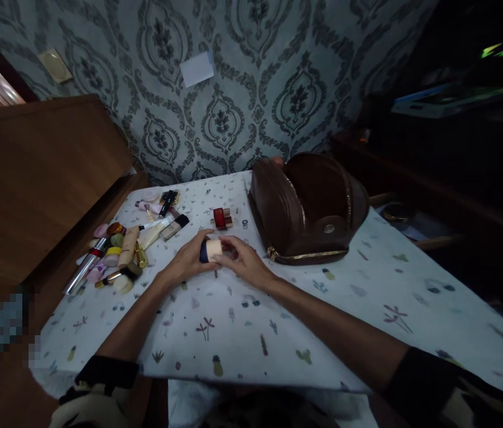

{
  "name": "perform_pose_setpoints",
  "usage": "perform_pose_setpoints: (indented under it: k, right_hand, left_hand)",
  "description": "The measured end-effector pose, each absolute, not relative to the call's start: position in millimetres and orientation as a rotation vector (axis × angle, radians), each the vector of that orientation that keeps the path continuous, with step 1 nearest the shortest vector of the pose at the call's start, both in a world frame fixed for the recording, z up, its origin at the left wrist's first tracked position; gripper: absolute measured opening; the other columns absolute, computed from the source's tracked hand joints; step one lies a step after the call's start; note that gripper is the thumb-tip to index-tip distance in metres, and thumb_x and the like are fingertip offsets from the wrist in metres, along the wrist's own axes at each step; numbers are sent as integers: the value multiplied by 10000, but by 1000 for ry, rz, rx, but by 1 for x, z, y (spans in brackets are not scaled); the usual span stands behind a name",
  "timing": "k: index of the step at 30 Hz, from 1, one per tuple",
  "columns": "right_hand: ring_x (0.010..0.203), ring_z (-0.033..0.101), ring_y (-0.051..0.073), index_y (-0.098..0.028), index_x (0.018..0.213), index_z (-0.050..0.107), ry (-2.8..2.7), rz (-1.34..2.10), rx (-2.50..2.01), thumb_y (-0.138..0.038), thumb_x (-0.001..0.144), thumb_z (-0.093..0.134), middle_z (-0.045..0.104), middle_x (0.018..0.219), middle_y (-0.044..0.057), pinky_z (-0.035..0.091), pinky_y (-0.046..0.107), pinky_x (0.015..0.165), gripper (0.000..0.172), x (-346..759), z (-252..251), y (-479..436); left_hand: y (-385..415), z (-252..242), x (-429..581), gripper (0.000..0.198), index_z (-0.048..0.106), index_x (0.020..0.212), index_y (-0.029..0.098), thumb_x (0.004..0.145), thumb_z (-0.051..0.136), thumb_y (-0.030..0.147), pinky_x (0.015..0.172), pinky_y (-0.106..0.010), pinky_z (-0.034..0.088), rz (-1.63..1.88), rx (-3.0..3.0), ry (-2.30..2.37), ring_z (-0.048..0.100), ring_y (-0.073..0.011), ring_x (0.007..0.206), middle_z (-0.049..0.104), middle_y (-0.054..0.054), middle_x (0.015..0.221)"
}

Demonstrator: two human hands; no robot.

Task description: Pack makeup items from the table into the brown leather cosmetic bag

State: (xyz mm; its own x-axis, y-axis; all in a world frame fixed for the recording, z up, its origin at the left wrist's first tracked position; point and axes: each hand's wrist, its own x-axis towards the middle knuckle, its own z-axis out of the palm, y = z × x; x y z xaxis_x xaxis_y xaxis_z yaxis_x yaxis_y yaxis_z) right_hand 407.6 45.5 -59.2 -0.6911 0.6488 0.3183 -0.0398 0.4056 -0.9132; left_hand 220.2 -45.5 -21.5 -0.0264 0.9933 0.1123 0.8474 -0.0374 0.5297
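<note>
While looking down at the printed tablecloth, find a cream-and-navy jar held sideways between both hands, short of the table's middle. Note the left hand curled around the navy end, thumb and fingers bent. Note the right hand pinching the cream end with thumb and fingers; cannot tell how firmly. Record a red item just beyond the jar, between it and a brown bag standing unzipped at right. List at left a cluster of cosmetics, including a silver tube, a beige tube and a yellow-banded pot.
</note>
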Motion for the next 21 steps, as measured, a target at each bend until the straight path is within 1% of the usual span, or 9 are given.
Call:
perform_pose_setpoints:
  k: [3, 5, 7, 9, 10, 12, 16, 19, 21]
  right_hand:
    - [1043, 637, 208, -175, 1261, 557, -1975, 1419, -486, -433, 880, 604, 675, 1142, 93, 498, 328, 873, 463, 409, -58, 45]
    - [992, 655, 196, -189, 1258, 545, -1942, 1470, -488, -442, 916, 552, 681, 1087, 70, 507, 316, 848, 425, 410, -57, 44]
    - [850, 665, 175, -197, 1248, 545, -1942, 1472, -511, -457, 949, 498, 683, 969, 39, 513, 296, 771, 399, 411, -57, 43]
    - [686, 631, 152, -201, 1233, 550, -1951, 1465, -537, -469, 967, 460, 662, 852, 11, 501, 283, 687, 388, 412, -56, 42]
    - [646, 613, 146, -203, 1223, 554, -1950, 1462, -543, -474, 967, 459, 653, 828, 4, 493, 281, 664, 384, 413, -56, 41]
    - [698, 623, 155, -205, 1207, 561, -1925, 1456, -544, -472, 951, 487, 657, 870, 14, 494, 283, 684, 377, 414, -55, 41]
    - [912, 633, 194, -201, 1174, 587, -1806, 1519, -554, -455, 882, 586, 652, 1000, 42, 501, 305, 792, 387, 414, -57, 43]
    - [920, 616, 187, -204, 1114, 594, -1580, 1750, -551, -482, 788, 698, 629, 1007, 33, 498, 288, 773, 441, 412, -58, 44]
    - [858, 611, 174, -208, 1068, 575, -1440, 1884, -544, -551, 735, 725, 613, 960, 21, 496, 271, 697, 501, 409, -58, 44]
  left_hand:
    - [-45, -23, 233, 716, 440, 1332, 240, 754, 752, 525, 906, -336, 493, 848, 1921, 1858, 613, -260, 1086, 600, -66, 1229]
    - [-45, -24, 242, 625, 473, 1264, 231, 780, 725, 536, 924, -343, 484, 989, 1907, 1813, 604, -259, 1090, 605, -73, 1209]
    - [-45, -26, 250, 531, 489, 1226, 233, 829, 675, 532, 924, -352, 482, 1088, 1902, 1804, 605, -248, 1057, 612, -72, 1179]
    - [-45, -30, 255, 479, 497, 1219, 235, 864, 643, 520, 921, -359, 484, 1133, 1923, 1810, 608, -240, 1032, 618, -70, 1154]
    - [-45, -33, 257, 473, 498, 1221, 236, 868, 642, 515, 925, -363, 485, 1140, 1942, 1812, 608, -240, 1035, 619, -70, 1153]
    - [-44, -38, 259, 505, 491, 1230, 235, 846, 679, 504, 937, -372, 488, 1148, 1971, 1817, 609, -246, 1055, 617, -75, 1171]
    - [-43, -42, 260, 605, 470, 1255, 230, 769, 767, 436, 939, -385, 497, 1149, 1954, 1843, 616, -257, 1081, 610, -81, 1209]
    - [-44, -39, 263, 567, 482, 1255, 222, 790, 745, 411, 941, -377, 494, 1193, 1870, 1820, 621, -244, 1067, 618, -74, 1193]
    - [-45, -37, 265, 503, 499, 1244, 218, 830, 698, 424, 936, -370, 491, 1254, 1835, 1808, 616, -238, 1061, 619, -73, 1178]
